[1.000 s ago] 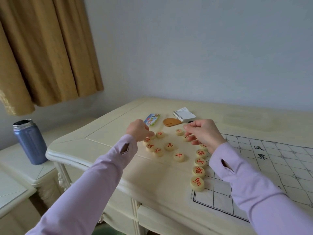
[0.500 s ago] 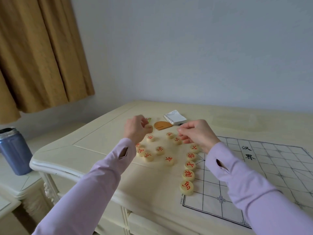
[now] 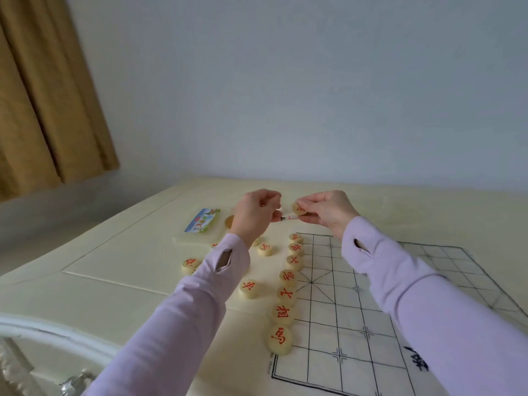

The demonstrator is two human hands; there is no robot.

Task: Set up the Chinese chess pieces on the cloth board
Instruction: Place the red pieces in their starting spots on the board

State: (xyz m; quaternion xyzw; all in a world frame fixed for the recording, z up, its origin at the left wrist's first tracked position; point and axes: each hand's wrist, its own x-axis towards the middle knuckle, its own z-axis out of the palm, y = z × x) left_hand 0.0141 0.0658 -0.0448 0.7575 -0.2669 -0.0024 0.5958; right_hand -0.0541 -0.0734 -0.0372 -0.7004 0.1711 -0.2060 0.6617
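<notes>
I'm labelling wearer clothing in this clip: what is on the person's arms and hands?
Both arms wear long pale lilac sleeves, left sleeve and right sleeve, each with a slit-shaped thumb hole near the cuff. The left hand and right hand are bare, no gloves.

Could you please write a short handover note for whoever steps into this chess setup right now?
Right hand: raised above the table, pinching one red-marked piece at its fingertips.
Left hand: raised beside it, closed; whether it holds anything cannot be told.
Cloth board: spread on the table; seven red pieces stand in a row along its left edge.
Loose pieces: several lie on the table just left of the board, some hidden by the left sleeve.
Left to do: place the held piece, then the loose ones. No dark pieces are in view.
</notes>
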